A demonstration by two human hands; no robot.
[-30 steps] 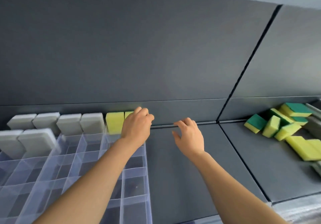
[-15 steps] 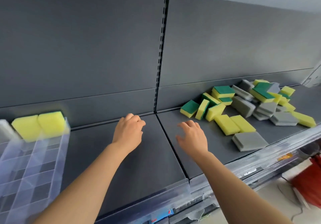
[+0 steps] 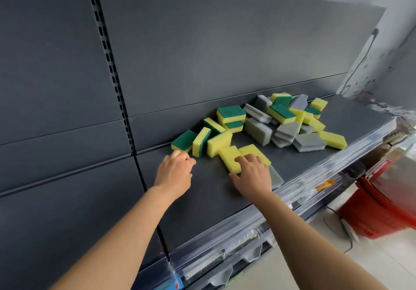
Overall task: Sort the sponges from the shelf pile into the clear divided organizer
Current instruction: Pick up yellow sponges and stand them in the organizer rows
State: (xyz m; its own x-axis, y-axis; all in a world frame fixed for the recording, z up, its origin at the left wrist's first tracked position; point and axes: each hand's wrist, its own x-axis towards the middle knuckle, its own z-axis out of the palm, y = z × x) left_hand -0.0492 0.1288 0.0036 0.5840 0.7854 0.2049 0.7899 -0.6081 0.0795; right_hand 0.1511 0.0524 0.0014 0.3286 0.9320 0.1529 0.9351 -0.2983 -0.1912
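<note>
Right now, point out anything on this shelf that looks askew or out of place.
The sponge pile is a jumble: yellow, green-topped and grey sponges overlap at all angles, several tipped on edge. One grey sponge lies closest to the front lip of the shelf.

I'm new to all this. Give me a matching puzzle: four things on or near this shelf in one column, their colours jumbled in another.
1 leftmost sponge, by the left hand
2 flat sponge under the right hand
3 half-hidden sponge behind that hand
4 basket

a red
b plain yellow
c grey
d green top

Pairs: 1-d, 2-b, 3-c, 4-a
</note>
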